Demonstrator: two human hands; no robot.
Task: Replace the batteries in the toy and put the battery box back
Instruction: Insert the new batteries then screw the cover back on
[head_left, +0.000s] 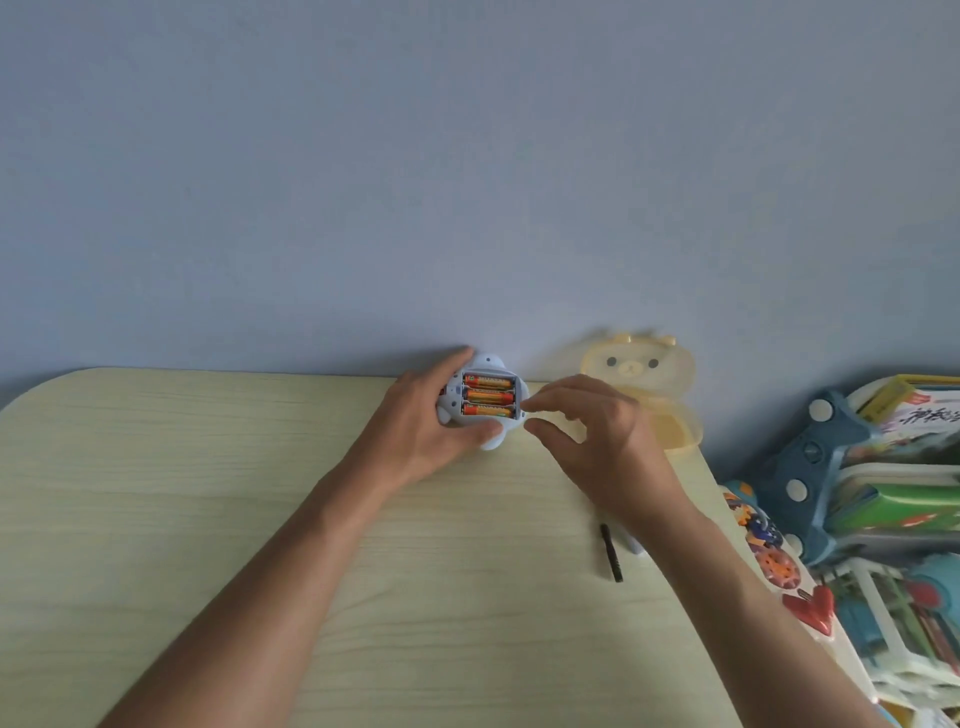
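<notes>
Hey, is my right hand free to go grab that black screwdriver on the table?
Probably yes. The right hand is at the toy and seems to hold nothing. The black screwdriver lies in the open on the table beside the right forearm, with nothing over it.

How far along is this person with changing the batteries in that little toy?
Looks done: three orange batteries sit in the open compartment of the pale blue plastic toy. In hand: the left hand grips the toy, and the right hand pinches at the compartment's right edge. Left: no cover is on yet. A black screwdriver lies on the light wooden table.
</notes>
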